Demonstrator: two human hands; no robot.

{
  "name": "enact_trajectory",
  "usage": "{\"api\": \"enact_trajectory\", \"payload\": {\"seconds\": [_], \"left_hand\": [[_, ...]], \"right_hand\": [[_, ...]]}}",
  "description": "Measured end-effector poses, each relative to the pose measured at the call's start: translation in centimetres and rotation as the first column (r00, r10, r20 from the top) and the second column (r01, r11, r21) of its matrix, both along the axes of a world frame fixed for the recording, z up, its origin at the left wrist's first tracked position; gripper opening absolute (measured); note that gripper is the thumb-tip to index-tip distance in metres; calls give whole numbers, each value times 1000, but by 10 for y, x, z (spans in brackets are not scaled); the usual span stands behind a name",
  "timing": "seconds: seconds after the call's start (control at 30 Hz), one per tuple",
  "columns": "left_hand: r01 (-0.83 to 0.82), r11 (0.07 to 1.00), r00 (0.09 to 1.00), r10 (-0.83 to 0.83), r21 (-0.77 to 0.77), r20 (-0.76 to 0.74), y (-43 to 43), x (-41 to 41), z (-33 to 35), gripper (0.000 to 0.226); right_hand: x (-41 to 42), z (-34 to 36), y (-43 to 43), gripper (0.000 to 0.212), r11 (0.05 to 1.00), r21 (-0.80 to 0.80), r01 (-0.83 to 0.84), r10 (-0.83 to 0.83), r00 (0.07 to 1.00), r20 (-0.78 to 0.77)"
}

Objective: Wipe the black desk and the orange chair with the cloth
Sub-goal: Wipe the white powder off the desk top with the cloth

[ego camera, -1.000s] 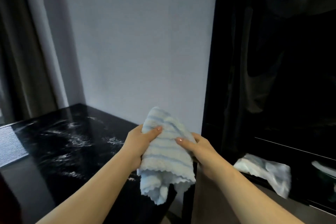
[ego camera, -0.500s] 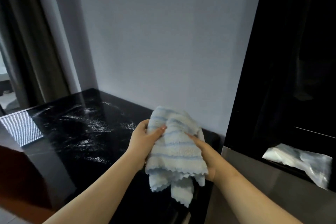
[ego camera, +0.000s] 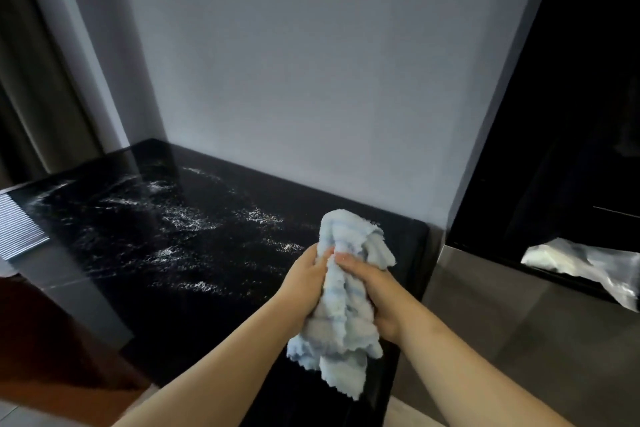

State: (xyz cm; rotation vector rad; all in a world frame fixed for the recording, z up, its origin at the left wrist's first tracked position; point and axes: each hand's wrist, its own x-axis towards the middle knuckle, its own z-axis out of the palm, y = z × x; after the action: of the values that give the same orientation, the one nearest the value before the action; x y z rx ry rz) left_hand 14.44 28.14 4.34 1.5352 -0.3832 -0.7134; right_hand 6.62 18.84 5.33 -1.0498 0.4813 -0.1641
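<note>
A fluffy white cloth with pale blue stripes (ego camera: 341, 302) is bunched up between both hands, above the right part of the black desk (ego camera: 166, 232). My left hand (ego camera: 304, 281) grips the cloth from the left and my right hand (ego camera: 372, 288) grips it from the right. The cloth's scalloped ends hang down below the hands. The desk top is glossy black with white marble veins. A dark orange-brown surface, perhaps the orange chair (ego camera: 45, 350), shows at the lower left in front of the desk.
A plain grey wall (ego camera: 311, 62) stands behind the desk. A curtain (ego camera: 38, 80) hangs at the far left. To the right is a tall black cabinet (ego camera: 571, 114) with a crumpled clear plastic bag (ego camera: 581, 263) in an open shelf. A ribbed white panel (ego camera: 17, 229) lies at the desk's left edge.
The view has swung left and down, showing more of the desk. Both hands have squeezed the cloth into a tighter, upright bunch and moved it lower over the desk's right part.
</note>
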Motion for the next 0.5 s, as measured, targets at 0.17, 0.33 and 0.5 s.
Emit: {"api": "enact_trajectory", "payload": {"seconds": [0.17,0.33,0.5], "left_hand": [[-19,994,1000,18,112,9,3,15,-11,43],[-88,897,936,-74,433,344,-9,37,-37,44],[-217,720,807,-247,659,536,-40,65,-72,56]], "right_hand": [[-1,-21,-37,26,947,-189,258,-275,959,-72],[14,-35,-97,32,718,-620,316,-454,888,-73],[41,-48,-162,39,507,-852,128,-461,876,-143]]}}
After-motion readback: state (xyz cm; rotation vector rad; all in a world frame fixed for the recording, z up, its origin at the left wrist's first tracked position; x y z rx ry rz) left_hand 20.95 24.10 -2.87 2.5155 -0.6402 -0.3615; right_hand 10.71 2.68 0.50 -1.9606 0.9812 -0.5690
